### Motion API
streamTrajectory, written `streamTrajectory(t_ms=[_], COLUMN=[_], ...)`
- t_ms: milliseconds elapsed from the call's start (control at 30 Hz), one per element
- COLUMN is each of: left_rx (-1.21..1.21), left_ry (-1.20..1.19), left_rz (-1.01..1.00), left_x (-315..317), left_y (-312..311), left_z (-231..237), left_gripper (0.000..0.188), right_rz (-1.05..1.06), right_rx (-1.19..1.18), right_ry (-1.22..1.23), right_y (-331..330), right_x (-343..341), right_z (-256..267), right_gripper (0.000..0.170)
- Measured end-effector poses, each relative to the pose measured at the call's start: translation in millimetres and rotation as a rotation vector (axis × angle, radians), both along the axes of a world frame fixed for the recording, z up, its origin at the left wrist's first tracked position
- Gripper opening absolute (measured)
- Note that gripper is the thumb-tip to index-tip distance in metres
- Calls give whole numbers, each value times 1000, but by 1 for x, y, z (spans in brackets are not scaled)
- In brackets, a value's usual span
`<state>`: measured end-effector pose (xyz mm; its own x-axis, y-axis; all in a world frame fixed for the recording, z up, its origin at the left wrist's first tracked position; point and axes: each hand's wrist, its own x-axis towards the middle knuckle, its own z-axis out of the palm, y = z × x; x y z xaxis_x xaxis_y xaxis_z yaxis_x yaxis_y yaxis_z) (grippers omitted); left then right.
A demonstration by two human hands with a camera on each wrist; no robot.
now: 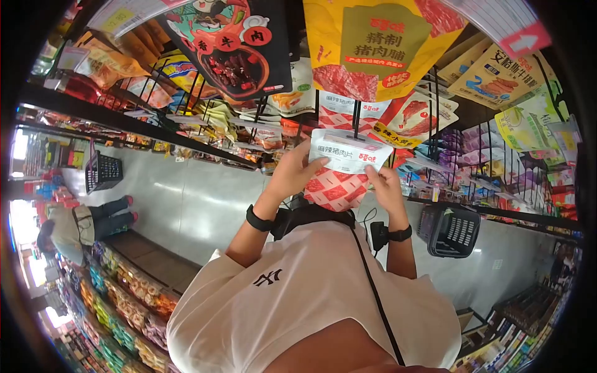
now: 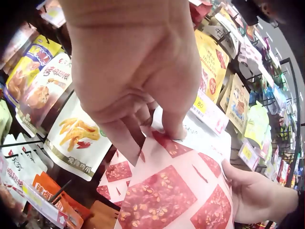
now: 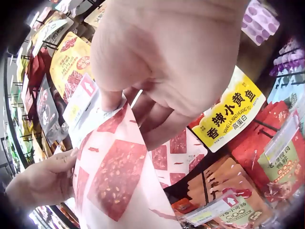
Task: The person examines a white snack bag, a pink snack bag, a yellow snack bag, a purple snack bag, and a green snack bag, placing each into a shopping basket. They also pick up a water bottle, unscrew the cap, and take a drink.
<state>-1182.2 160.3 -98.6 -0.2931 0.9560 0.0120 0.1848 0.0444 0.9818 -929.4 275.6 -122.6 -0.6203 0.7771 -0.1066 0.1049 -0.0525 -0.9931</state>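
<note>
Currently, left hand (image 1: 292, 173), right hand (image 1: 387, 189) pinching white-red pouch (image 1: 341, 173); contents hidden, meat pictures (image 2: 157, 198) outside.

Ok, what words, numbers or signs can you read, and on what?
"麻辣猪肉片": held packet
"百草味": held packet, yellow bag
"精制猪肉脯": yellow bag
"牛肉": black bag
"安格斯": brown bag
"香辣小黄鱼": fish bag
"XIANG LA XIAO HUANG YU": fish bag
"高蛋白": fish bag
"80": price tag
Arrow: shelf tag
Other text: mostly too small or blurred.
</note>
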Motion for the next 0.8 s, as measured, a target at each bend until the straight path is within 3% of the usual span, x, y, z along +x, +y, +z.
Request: streamTrajectory(t_ms=[67, 467, 567, 667, 733, 800], left_rx=[26, 181, -103, 36, 53, 87], left_ry=[-59, 116, 157, 91, 90, 47], left_rz=[-39, -117, -182, -222, -218, -217], left_x=[-4, -28, -37, -46, -51, -59], left_y=[2, 35, 36, 29, 16, 6], left_z=[4, 5, 10, -12, -3, -10], left_gripper=[40, 37, 36, 38, 37, 36], right_rz=[-50, -321, -343, -413, -481, -501], right_rx=[22, 107, 191, 331, 479, 369], right_ry=[-29, -48, -93, -105, -114, -161], right_y=[-4, -11, 7, 29, 46, 59], right_x=[-1, -31, -33, -47, -63, -67], right_z=[2, 1, -10, -21, -21, -26], right_gripper=[31, 36, 36, 40, 42, 47])
